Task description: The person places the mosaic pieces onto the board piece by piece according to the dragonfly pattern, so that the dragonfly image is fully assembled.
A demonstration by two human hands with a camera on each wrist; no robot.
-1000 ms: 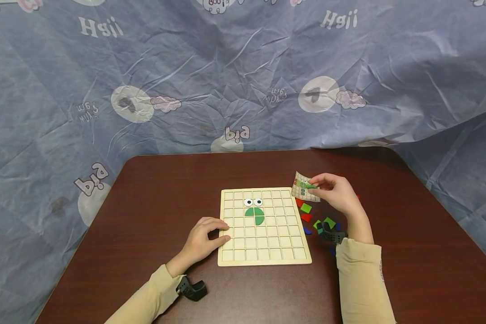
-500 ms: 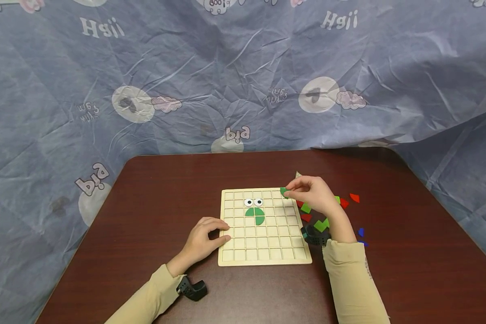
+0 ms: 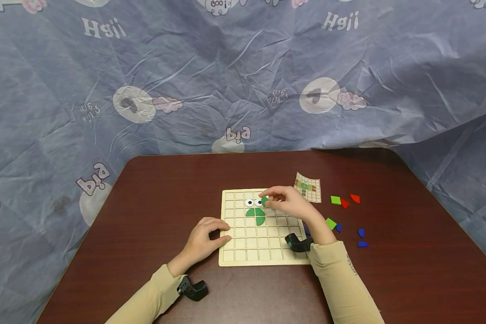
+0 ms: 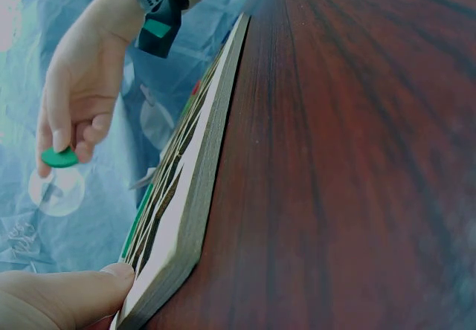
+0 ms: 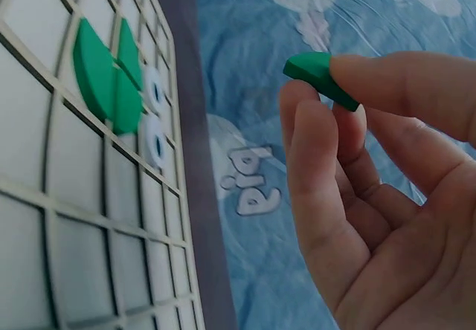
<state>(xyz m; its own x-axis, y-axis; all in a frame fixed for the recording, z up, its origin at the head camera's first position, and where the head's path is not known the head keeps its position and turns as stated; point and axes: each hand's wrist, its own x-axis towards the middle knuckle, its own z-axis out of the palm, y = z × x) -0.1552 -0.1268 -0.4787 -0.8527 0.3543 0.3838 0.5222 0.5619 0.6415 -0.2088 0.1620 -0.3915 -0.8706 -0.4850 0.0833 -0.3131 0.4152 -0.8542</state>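
Note:
My right hand (image 3: 288, 201) is above the wooden grid board (image 3: 235, 256), pinching a green quarter-circle piece (image 5: 316, 73) between thumb and fingertips. In the right wrist view that piece is apart from the board. Two round eye pieces (image 3: 249, 203) sit side by side in the board's upper cells. Just below them lie several green quarter-circle pieces (image 3: 260, 220). At the board's left edge rests my left hand (image 3: 202, 238), its thumb and fingertips touching the rim. Only its thumb (image 4: 82, 294) shows in the left wrist view.
A printed pattern card (image 3: 313, 189) lies behind the board's right corner. Scattered to the right are light green squares (image 3: 335, 200), red pieces (image 3: 355, 198) and blue pieces (image 3: 362, 244) on the dark table (image 3: 178, 180). A printed cloth (image 3: 202, 90) hangs behind.
My right hand has moved left from over the card to above the board near the eyes, carrying the green piece. The card and loose pieces are uncovered. My left hand has stayed put.

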